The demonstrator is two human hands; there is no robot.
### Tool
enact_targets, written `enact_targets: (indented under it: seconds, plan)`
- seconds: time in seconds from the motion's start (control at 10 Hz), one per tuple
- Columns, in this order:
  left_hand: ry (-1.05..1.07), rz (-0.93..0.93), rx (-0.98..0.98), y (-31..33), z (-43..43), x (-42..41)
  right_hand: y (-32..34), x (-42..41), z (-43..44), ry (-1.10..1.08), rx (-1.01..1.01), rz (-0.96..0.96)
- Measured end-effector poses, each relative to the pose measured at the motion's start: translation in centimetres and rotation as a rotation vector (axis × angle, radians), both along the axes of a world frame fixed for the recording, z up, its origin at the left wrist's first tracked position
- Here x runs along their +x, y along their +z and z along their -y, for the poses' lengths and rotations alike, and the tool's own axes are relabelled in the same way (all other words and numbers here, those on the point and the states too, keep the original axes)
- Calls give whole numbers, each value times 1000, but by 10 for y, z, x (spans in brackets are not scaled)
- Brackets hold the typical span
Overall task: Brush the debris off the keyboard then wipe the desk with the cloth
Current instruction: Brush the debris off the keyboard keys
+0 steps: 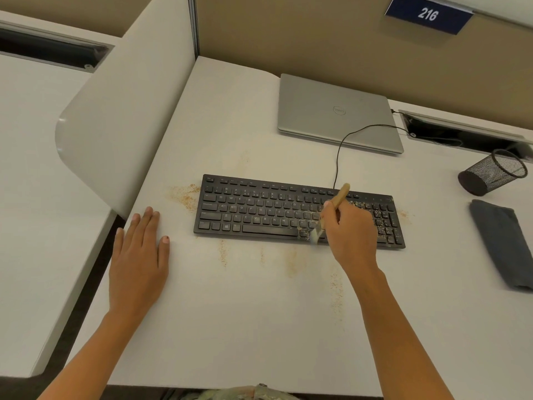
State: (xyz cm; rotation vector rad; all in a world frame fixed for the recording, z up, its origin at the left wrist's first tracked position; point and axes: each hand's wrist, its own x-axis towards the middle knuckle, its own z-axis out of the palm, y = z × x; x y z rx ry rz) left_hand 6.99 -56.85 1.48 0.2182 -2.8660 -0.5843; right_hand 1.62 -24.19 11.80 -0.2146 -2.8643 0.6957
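Keyboard (298, 212) mid-desk, crumbs thick at its 3 o'clock end | right hand (350, 232) grips brush (331, 210), bristles at near edge | left hand (138, 255) flat on desk (245, 313), 9 o'clock | cloth (500, 243) idle, 3 o'clock | advice: short strokes toward 6 o'clock (light pressure).

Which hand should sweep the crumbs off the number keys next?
The right hand. It grips the brush, with the bristles down on the keyboard just beside the crumbs on the number keys. The left hand lies flat on the desk, off the keyboard's far end, holding nothing.
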Motion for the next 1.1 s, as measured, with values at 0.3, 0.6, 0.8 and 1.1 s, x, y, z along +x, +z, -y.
enact_targets:
  seconds: [0.3,0.6,0.8,1.1]
  plan:
    - [2,1,-9,0,1,1,-1,13,4,50,-55,-14]
    - [1,-11,-13,0,0,1,-3,32,2,0,-97,-43]
    - [4,-14,-14,0,-1,1,-11,33,4,-42,-187,-5]
    - [0,-10,-3,0,0,1,-4,27,27,12,-34,-56]
